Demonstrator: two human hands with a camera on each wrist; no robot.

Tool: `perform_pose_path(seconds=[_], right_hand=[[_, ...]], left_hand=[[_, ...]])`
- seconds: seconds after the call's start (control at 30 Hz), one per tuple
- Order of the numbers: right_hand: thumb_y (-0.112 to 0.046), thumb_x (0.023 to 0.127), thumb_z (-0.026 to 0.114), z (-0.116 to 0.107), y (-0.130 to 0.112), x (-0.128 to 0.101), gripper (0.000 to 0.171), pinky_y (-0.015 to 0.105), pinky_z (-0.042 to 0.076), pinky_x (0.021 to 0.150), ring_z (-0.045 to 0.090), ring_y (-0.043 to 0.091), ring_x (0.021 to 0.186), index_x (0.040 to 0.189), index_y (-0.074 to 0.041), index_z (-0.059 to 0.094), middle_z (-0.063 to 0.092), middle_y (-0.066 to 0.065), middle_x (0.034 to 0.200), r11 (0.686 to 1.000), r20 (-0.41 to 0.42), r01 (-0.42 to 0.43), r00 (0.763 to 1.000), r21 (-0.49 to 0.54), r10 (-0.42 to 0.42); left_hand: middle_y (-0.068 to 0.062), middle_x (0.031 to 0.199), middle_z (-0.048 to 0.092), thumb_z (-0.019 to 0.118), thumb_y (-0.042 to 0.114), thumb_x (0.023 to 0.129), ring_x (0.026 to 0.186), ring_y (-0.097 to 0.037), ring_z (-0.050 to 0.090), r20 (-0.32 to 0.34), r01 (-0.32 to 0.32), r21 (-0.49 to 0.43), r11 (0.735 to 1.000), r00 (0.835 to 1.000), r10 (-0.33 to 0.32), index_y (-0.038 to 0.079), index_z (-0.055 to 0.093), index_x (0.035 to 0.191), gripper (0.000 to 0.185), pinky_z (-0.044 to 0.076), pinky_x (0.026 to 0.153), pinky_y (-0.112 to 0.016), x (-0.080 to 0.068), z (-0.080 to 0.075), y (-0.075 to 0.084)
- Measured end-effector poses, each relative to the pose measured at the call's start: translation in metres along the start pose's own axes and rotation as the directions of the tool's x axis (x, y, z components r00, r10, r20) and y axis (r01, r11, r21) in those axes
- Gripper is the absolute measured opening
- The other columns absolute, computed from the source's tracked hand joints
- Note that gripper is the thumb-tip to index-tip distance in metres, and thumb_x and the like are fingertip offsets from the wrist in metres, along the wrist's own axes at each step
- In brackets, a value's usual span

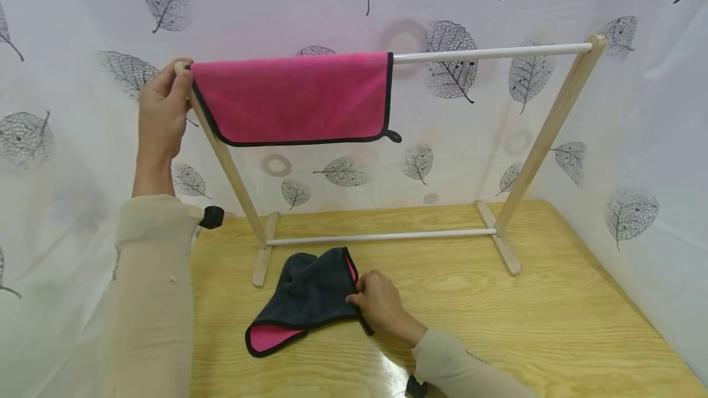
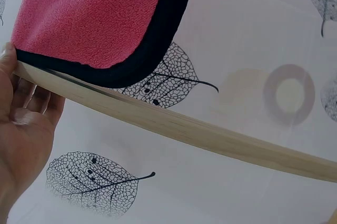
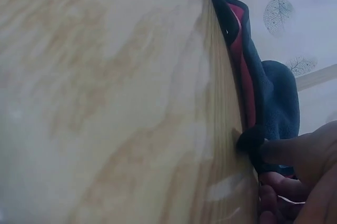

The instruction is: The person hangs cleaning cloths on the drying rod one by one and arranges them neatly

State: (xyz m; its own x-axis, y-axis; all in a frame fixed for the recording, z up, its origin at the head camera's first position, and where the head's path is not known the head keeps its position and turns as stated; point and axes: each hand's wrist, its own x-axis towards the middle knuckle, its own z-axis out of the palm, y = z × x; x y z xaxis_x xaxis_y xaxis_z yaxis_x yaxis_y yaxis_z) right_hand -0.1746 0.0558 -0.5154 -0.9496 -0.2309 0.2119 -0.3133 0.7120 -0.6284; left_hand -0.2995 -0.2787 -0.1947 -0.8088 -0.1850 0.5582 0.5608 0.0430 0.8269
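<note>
The left hand (image 1: 161, 109) was raised to the upper left corner of the wooden drying rack (image 1: 553, 121), its fingers curled round the top of the left post; the left wrist view showed the palm and fingers (image 2: 23, 108) lying against the post just beside the black hem of the pink towel (image 1: 293, 96); that towel hung over the left half of the white top rail (image 1: 492, 53), flat and folded across it. The right hand (image 1: 380, 303) rested low on the wooden counter (image 1: 553, 324), pinching the right edge of the grey towel (image 1: 310, 290); the grey towel lay crumpled on the counter in front of the rack's lower rail (image 1: 381, 238), its pink underside showing at the near left corner; the right wrist view showed fingertips (image 3: 284, 153) closed on the black hem.
</note>
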Motion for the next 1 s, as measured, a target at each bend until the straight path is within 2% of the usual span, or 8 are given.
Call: perform_pose_path(seconds=[0.2,0.37,0.5,0.67,0.83,1.0], right_hand=[[-0.016,0.078,0.090,-0.005,-0.001,-0.001,0.039,0.027,0.038,0.051,0.043,0.008,0.059,0.062,-0.014,0.055,0.048,-0.009,0.062,0.999,0.044,0.025,0.999,0.029,-0.027],[-0.008,0.085,0.082,-0.017,-0.001,0.002,0.035,0.024,0.033,0.054,0.039,0.008,0.057,0.068,-0.012,0.051,0.042,-0.007,0.064,0.990,0.135,-0.004,0.991,0.141,-0.015],[-0.003,0.090,0.074,-0.030,0.003,0.006,0.024,0.022,0.035,0.056,0.041,0.008,0.058,0.078,-0.008,0.053,0.046,-0.004,0.069,0.967,0.178,-0.033,0.984,0.254,-0.013],[0.001,0.092,0.071,-0.046,0.006,0.010,0.016,0.023,0.040,0.057,0.047,0.010,0.062,0.090,-0.003,0.056,0.053,0.000,0.075,0.943,0.171,-0.048,0.985,0.329,-0.010],[-0.001,0.094,0.072,-0.067,0.005,0.015,0.006,0.027,0.050,0.062,0.057,0.011,0.069,0.099,0.000,0.069,0.066,0.003,0.084,0.954,0.127,-0.034,0.992,0.296,-0.004],[-0.007,0.097,0.071,-0.093,0.003,0.018,0.012,0.035,0.056,0.073,0.068,0.015,0.083,0.106,-0.003,0.078,0.075,0.005,0.096,0.965,0.079,-0.030,0.997,0.261,0.010]], left_hand=[[-0.005,0.116,0.062,0.065,0.022,0.103,0.094,-0.014,0.059,0.003,0.004,0.002,1.000,1.000,-0.004,0.009,0.071,0.128,0.028,0.051,0.090,-0.022,-0.001,-0.001,0.000],[-0.006,0.116,0.062,0.065,0.021,0.103,0.094,-0.014,0.060,0.003,0.002,-0.019,1.000,1.000,-0.002,0.006,0.070,0.129,0.030,0.052,0.089,-0.021,0.000,-0.001,0.000],[-0.006,0.116,0.062,0.066,0.021,0.103,0.095,-0.014,0.060,0.004,0.001,-0.023,1.000,1.000,-0.001,0.008,0.071,0.127,0.028,0.051,0.089,-0.021,0.000,-0.001,0.000],[-0.006,0.114,0.063,0.066,0.020,0.103,0.093,-0.014,0.060,0.001,-0.003,-0.030,1.000,1.000,0.003,0.008,0.071,0.125,0.026,0.051,0.088,-0.021,0.001,-0.001,-0.001],[-0.006,0.114,0.063,0.066,0.019,0.103,0.091,-0.014,0.060,0.001,-0.006,-0.043,0.999,1.000,0.006,0.004,0.070,0.127,0.029,0.052,0.087,-0.021,0.002,0.000,-0.001],[-0.006,0.113,0.063,0.066,0.019,0.103,0.091,-0.014,0.060,0.002,-0.004,-0.043,0.999,1.000,0.004,0.006,0.071,0.125,0.026,0.052,0.088,-0.021,0.002,0.001,-0.001]])
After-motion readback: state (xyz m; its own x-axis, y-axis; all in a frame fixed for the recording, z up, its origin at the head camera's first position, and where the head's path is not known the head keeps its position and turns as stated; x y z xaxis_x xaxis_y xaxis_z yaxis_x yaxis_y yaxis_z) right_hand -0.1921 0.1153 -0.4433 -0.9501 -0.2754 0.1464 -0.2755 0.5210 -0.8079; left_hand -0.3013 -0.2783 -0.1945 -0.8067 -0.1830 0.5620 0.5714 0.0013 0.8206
